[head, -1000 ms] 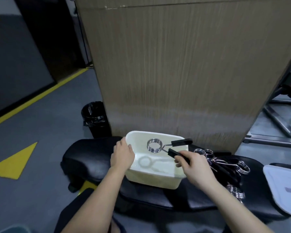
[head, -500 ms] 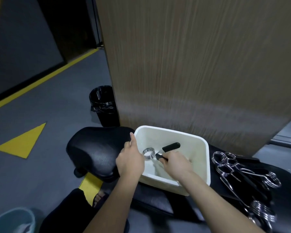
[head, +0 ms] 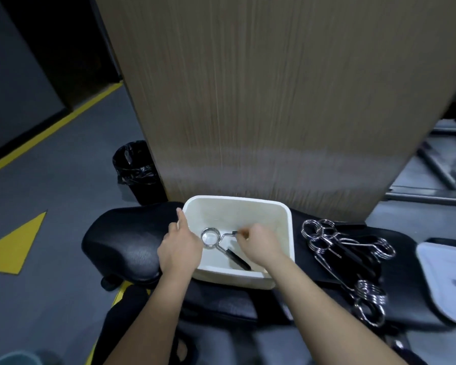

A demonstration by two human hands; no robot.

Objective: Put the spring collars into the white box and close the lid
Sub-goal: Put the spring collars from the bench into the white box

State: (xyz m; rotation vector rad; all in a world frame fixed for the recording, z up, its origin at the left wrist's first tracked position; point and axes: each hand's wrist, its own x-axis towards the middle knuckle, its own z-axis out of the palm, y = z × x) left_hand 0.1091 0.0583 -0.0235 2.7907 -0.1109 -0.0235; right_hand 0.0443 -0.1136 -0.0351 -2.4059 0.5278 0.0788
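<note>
Hidden: the right hand (head: 261,243) covers one handle end of the spring collar (head: 216,241) in the white box (head: 288,233); whether its blurred fingers pinch it, I cannot tell.
Cut off: white lid (head: 448,280) at the right edge.
Left hand (head: 179,248): curled over the box's left rim, forefinger extended.
Count: one collar on the box floor; the tangled pile of collars (head: 345,262) on the black bench (head: 121,243) is too knotted to count.

A black padded counter (head: 121,246) stood before a tall wood-grain panel (head: 274,101). A bin lined with a black bag (head: 134,172) sat beside the panel on the grey floor (head: 63,193), which bore yellow markings (head: 13,246).
</note>
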